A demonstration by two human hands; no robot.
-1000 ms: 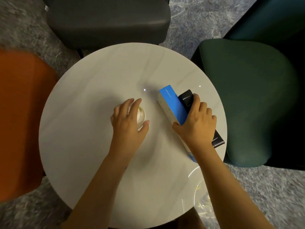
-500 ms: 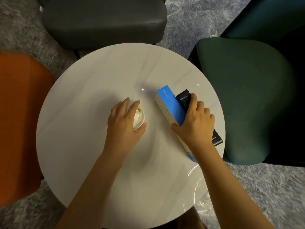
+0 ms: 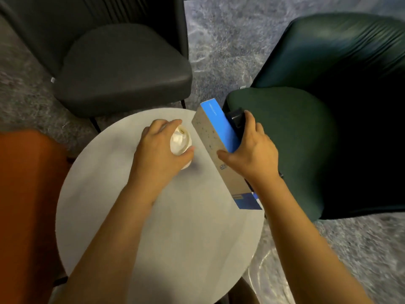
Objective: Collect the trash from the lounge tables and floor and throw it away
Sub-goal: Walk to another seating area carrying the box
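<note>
Left hand curls round a small white paper cup w/ crumpled tissue, over the round white table, far part. Right hand grips a long blue-grey cardboard box + black item at the table's right edge. Both prob. light and crushable; hold mid-body, gently.

A cup is held in the left hand over the far half of the round worktop, with a wad of paper seen inside it. Just to its right, a long box is gripped by the right hand along the worktop's right edge, a smaller object being pinned against the box's right side under the fingers. The worktop is ringed by three seats set on the floor: a far chair behind it, a right-hand chair and a left-hand seat.
</note>
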